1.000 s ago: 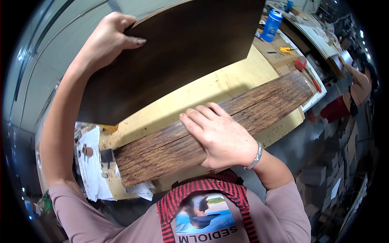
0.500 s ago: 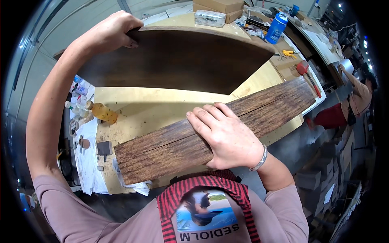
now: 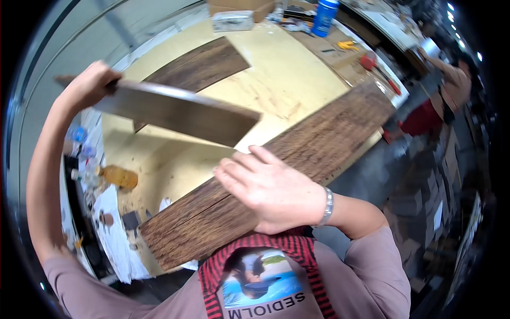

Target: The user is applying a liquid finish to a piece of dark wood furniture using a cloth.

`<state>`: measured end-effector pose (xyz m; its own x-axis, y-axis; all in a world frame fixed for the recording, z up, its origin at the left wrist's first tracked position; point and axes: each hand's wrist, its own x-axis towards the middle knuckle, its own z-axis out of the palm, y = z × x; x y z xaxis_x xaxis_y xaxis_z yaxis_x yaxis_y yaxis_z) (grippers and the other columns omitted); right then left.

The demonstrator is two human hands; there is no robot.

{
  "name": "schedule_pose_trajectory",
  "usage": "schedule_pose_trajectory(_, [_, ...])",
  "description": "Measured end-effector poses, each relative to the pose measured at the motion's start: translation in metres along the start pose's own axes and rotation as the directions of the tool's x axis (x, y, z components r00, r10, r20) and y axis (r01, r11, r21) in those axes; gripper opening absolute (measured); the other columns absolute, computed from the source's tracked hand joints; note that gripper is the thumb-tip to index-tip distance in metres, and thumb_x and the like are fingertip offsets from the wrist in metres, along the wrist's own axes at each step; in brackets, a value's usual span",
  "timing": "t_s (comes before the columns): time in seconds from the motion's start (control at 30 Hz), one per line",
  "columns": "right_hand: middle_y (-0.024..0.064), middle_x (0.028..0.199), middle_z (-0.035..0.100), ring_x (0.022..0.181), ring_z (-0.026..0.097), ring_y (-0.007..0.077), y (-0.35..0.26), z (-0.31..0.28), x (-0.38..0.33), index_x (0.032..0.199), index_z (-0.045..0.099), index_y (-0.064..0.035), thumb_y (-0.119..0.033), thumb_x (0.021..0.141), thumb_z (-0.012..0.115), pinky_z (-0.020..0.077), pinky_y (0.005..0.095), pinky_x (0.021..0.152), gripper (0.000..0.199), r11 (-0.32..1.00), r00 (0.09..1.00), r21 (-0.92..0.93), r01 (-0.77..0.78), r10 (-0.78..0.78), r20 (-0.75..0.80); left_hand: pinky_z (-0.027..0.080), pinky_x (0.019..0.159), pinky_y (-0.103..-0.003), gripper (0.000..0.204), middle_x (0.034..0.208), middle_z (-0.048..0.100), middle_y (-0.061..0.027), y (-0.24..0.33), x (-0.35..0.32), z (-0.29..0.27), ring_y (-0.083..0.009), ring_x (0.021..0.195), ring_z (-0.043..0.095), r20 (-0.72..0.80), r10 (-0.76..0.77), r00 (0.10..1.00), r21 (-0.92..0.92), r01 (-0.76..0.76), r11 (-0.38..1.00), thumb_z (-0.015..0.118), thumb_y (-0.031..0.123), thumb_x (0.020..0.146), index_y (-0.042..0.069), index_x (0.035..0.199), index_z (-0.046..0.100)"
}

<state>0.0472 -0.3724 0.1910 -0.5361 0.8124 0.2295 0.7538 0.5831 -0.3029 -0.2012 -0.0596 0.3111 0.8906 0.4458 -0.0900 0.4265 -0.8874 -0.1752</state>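
My left hand [image 3: 90, 84] grips the end of a dark brown board [image 3: 175, 112] and holds it in the air, tilted, above the pale workbench [image 3: 287, 80]. My right hand [image 3: 268, 189] lies flat, fingers together, on a long rough wooden plank [image 3: 319, 143] that runs diagonally along the bench's near edge. A second dark board [image 3: 199, 66] lies flat on the bench behind the lifted one.
A blue can [image 3: 324, 16], a small box [image 3: 232, 21], yellow and red tools [image 3: 366, 58] sit at the far end. An amber bottle [image 3: 119, 176] and small items lie on white paper [image 3: 114, 239] at left. Another person [image 3: 446, 90] stands at right.
My left hand has swung the dark board up off the bench until it shows nearly edge-on, uncovering the bench and another board. My right hand stays on the plank.
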Motion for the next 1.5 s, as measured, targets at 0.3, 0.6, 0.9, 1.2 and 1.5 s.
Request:
schedule_pose_trajectory(0.3, [0.0207, 0.118, 0.059, 0.114, 0.054, 0.0291, 0.009, 0.012, -0.003, 0.124, 0.053, 0.0153, -0.014, 0.060, 0.066, 0.0372, 0.0424, 0.105, 0.071, 0.998, 0.990, 0.065, -0.021, 0.030, -0.141, 0.050, 0.064, -0.043, 0.012, 0.070, 0.062, -0.0214, -0.030, -0.006, 0.026, -0.0404, 0.069, 0.063, 0.041, 0.011, 0.999, 0.001, -0.011, 1.000, 0.063, -0.005, 0.069, 0.001, 0.078, 0.067])
schedule_pose_trajectory(0.6, [0.0196, 0.117, 0.060, 0.112, 0.055, 0.0280, 0.009, 0.013, -0.003, 0.121, 0.055, 0.0153, -0.013, 0.062, 0.065, 0.0374, 0.0391, 0.103, 0.066, 0.995, 0.991, 0.097, 0.008, 0.005, -0.135, 0.048, 0.072, -0.044, 0.009, 0.078, 0.063, -0.0136, -0.035, -0.013, 0.014, -0.0354, 0.080, 0.062, 0.051, 0.142, 0.989, 0.224, -0.150, 0.963, 0.064, 0.000, 0.073, 0.001, 0.082, 0.063])
schedule_pose_trajectory(0.9, [0.0233, 0.119, 0.059, 0.110, 0.055, 0.0286, 0.000, 0.009, -0.009, 0.122, 0.055, 0.0164, -0.015, 0.068, 0.063, 0.0377, 0.0379, 0.101, 0.063, 0.998, 0.988, 0.049, 0.040, -0.032, -0.148, 0.049, 0.086, -0.042, 0.009, 0.075, 0.056, -0.0115, -0.036, 0.028, -0.015, -0.0329, 0.084, 0.059, 0.110, 0.526, 0.843, 0.396, -0.523, 0.755, 0.058, 0.009, 0.071, 0.005, 0.073, 0.051])
schedule_pose_trajectory(1.2, [0.0259, 0.126, 0.056, 0.114, 0.054, 0.0328, 0.001, 0.007, -0.013, 0.127, 0.051, 0.0183, -0.018, 0.071, 0.060, 0.0356, 0.0435, 0.105, 0.067, 0.998, 0.998, 0.043, 0.043, -0.041, -0.055, 0.049, 0.099, -0.042, 0.008, 0.087, 0.065, -0.0133, 0.026, 0.093, -0.017, -0.0318, 0.095, 0.063, 0.140, 0.697, 0.704, 0.346, -0.694, 0.631, 0.061, 0.009, 0.073, 0.003, 0.073, 0.055])
schedule_pose_trajectory(1.5, [0.0283, 0.126, 0.055, 0.116, 0.053, 0.0350, 0.003, 0.004, -0.012, 0.128, 0.049, 0.0197, -0.019, 0.071, 0.062, 0.0335, 0.0473, 0.108, 0.070, 0.994, 0.998, 0.100, 0.044, -0.040, -0.043, 0.049, 0.101, -0.041, 0.012, 0.080, 0.063, -0.0088, 0.103, 0.117, 0.008, -0.0303, 0.099, 0.065, 0.119, 0.860, 0.495, 0.190, -0.862, 0.470, 0.063, 0.016, 0.073, 0.006, 0.073, 0.057])
